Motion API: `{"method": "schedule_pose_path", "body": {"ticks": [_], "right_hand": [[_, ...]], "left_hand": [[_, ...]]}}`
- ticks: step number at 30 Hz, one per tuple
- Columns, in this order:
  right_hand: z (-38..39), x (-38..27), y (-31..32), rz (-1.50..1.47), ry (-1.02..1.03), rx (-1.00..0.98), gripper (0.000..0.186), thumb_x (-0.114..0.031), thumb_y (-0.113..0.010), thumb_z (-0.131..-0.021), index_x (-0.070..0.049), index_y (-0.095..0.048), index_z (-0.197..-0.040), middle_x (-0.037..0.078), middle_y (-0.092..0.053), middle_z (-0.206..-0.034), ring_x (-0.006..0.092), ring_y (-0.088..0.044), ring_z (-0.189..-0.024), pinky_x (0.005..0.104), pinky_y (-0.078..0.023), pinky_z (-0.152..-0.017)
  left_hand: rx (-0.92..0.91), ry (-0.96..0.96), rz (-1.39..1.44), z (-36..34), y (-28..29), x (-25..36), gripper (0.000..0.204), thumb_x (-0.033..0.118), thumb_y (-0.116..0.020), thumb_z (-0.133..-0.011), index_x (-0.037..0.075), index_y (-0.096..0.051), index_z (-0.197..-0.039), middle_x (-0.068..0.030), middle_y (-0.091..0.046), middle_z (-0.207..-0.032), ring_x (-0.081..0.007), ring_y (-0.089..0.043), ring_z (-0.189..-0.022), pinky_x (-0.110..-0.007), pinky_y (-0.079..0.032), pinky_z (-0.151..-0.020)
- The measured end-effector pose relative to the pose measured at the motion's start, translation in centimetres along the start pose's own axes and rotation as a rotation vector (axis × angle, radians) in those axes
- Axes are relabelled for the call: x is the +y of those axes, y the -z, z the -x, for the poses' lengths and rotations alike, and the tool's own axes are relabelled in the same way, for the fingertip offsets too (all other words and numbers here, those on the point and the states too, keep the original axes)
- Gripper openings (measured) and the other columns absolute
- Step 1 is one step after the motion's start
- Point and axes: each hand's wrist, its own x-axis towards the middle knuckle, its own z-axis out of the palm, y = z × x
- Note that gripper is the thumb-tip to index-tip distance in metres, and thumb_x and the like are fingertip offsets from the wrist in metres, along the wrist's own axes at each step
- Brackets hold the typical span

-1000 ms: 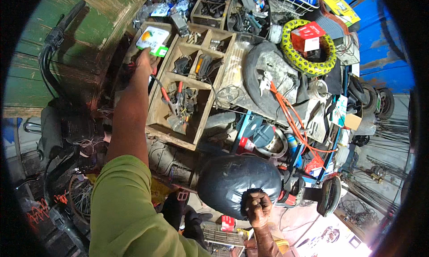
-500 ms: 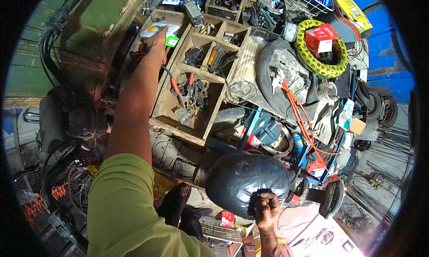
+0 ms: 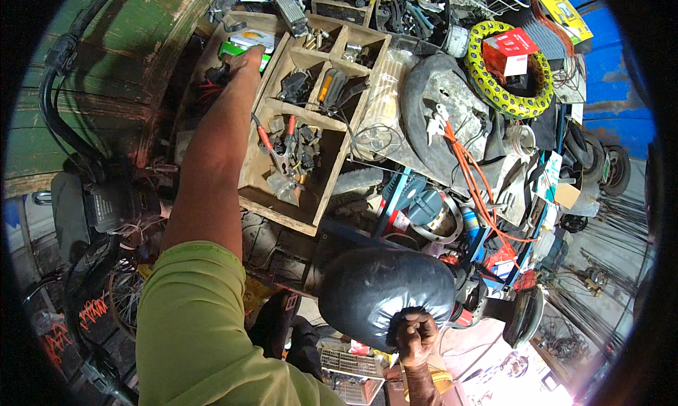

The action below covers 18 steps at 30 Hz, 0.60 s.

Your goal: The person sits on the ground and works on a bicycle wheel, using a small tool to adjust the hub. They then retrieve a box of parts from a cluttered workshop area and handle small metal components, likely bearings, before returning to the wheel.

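Observation:
My left hand [image 3: 246, 62] reaches into the narrow left compartment of a wooden parts tray [image 3: 314, 222], its curled fingers on a white-and-green flat packet [image 3: 248, 40]. Their tips are partly hidden. At lower middle, my right hand [image 3: 417, 335] grips the dark, gathered end of a plump, shiny black bag [image 3: 374, 279]. Beside my left forearm, red-handled pliers [image 3: 289, 151] and small dark parts lie in the tray. A yellow-handled tool [image 3: 328, 86] sits in a smaller compartment.
Black handlebars [image 3: 74, 49] stand at left, above a spoked wheel [image 3: 123, 303]. Rightward are a yellow spotted tire [image 3: 537, 102], orange cables [image 3: 462, 166], an old grey cover [image 3: 431, 137] and several loose tires [image 3: 614, 173]. A white plastic crate [image 3: 353, 367] sits below.
My left hand has moved up and slightly right since a second ago, and the packet now lies lower in the compartment, more covered by my fingers. My right hand keeps its grip.

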Motion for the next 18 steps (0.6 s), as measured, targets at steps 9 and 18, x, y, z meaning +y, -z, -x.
{"method": "schedule_pose_path", "body": {"ticks": [9,18], "right_hand": [[-0.3,0.3,0.1,-0.025,0.009,-0.020,0.029,-0.027,-0.064,-0.099,0.000,-0.059,-0.110,-0.002,-0.050,-0.061,0.0059,-0.041,-0.049,0.0248,-0.038,-0.047],[-0.8,-0.7,-1.5,-0.061,-0.013,-0.021,0.029,-0.027,-0.064,-0.099,-0.001,-0.058,-0.109,-0.004,-0.049,-0.063,0.0060,-0.040,-0.050,0.0238,-0.036,-0.049]], "left_hand": [[-0.019,-0.018,0.345,-5.1,-0.4,-4.7,0.098,0.007,-0.084,-0.067,0.005,-0.036,-0.153,-0.0182,-0.060,-0.140,-0.0341,-0.063,-0.120,-0.044,-0.049,-0.105],[-0.373,0.144,0.705,-3.1,4.6,-5.5,0.033,0.019,-0.069,-0.087,0.007,-0.061,-0.116,-0.0148,-0.071,-0.107,-0.0349,-0.071,-0.099,-0.052,-0.058,-0.097]]}}
